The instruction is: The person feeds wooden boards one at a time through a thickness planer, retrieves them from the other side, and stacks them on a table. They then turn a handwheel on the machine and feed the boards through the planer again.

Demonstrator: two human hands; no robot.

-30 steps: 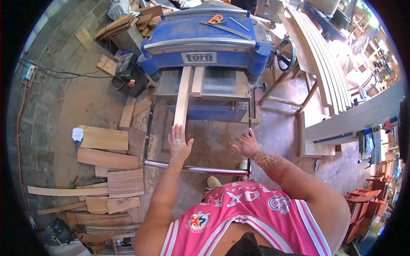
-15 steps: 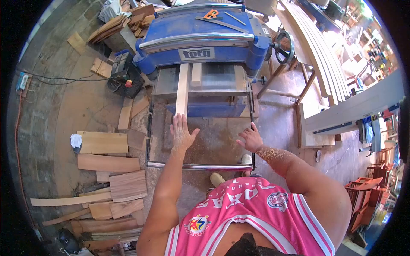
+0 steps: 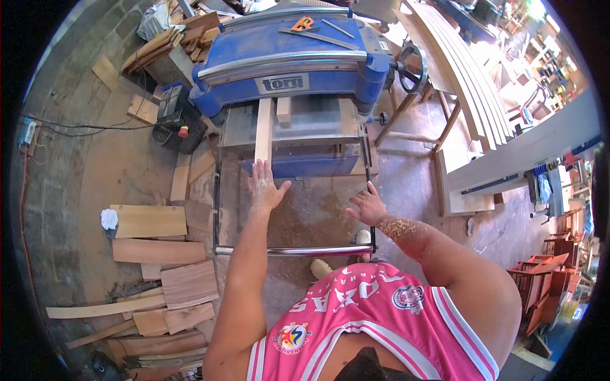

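A long pale wooden board (image 3: 264, 130) lies on the metal bed (image 3: 318, 130) of a blue thickness planer (image 3: 286, 60), its far end hidden under the machine's housing. My left hand (image 3: 265, 187) is at the board's near end, fingers stretched flat and thumb spread, fingertips right at the wood. To the right of that board, a second, shorter-looking wooden piece (image 3: 284, 111) sticks out from under the housing. My right hand (image 3: 366, 206) hovers near the right bar of the outfeed frame, fingers apart and holding nothing. Wood shavings cling to the right forearm.
A chrome roller (image 3: 295, 251) crosses in front of my body. An orange-handled square (image 3: 305, 24) lies on top of the planer. Wood offcuts (image 3: 159, 251) cover the floor at left. Long planks (image 3: 467, 76) rest on a stand at right, beside a handwheel (image 3: 412, 66).
The board shows slightly less length outside the planer, and my left hand has moved forward with it. The whole view has shifted a little; my right hand stays near the frame.
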